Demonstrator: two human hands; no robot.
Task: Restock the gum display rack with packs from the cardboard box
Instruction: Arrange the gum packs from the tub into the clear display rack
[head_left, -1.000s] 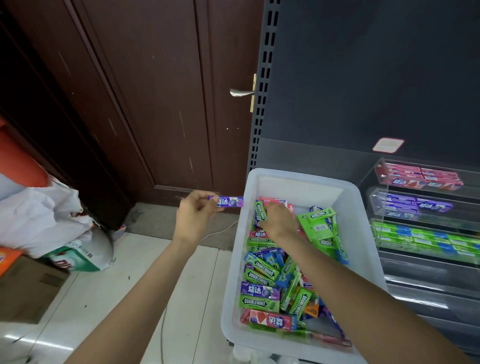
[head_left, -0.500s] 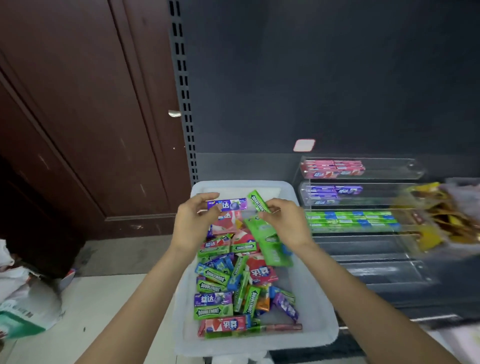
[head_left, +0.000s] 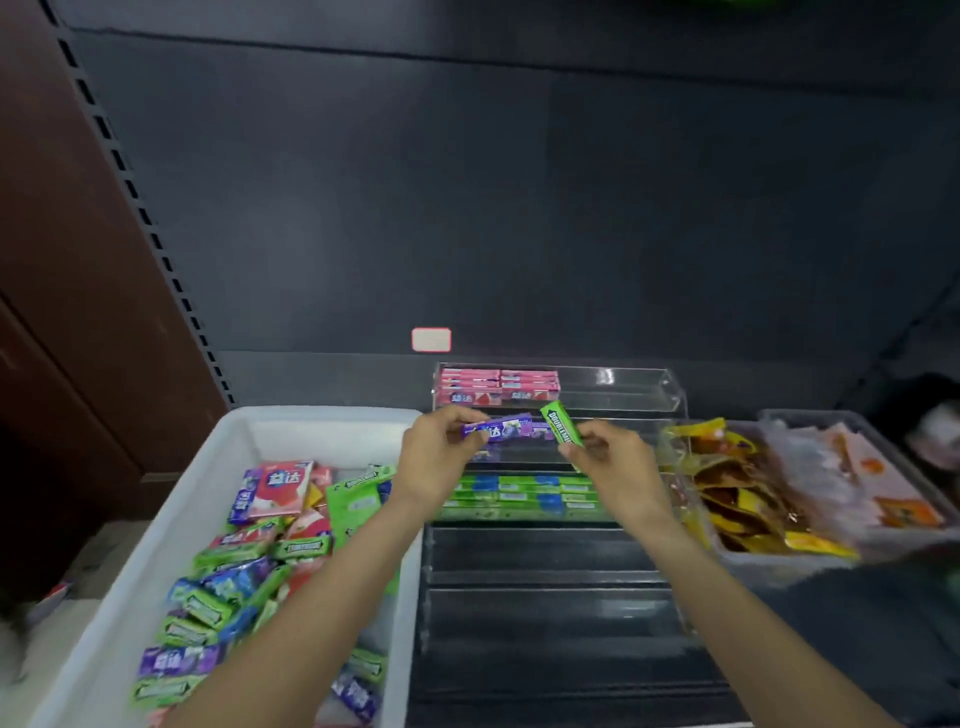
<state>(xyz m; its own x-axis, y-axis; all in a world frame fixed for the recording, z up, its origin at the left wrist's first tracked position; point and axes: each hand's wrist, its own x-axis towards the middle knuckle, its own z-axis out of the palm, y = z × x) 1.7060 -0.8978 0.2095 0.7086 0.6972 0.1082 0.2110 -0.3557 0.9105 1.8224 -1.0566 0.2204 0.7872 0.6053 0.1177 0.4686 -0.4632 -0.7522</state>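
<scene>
While the left hand (head_left: 441, 457) pinches a purple pack (head_left: 497, 429), the right hand (head_left: 610, 460) pinches a green Doublemint pack (head_left: 561, 423).

— What's different?
— I've brought my left hand (head_left: 434, 457) with the purple pack (head_left: 497, 429) and right hand (head_left: 605, 457) with the green pack (head_left: 561, 423) from over the bin (head_left: 228, 436) to the rack (head_left: 623, 395).

Dark shelf (head_left: 810, 639): bin (head_left: 171, 525), rack (head_left: 623, 384), tray (head_left: 769, 558)
</scene>
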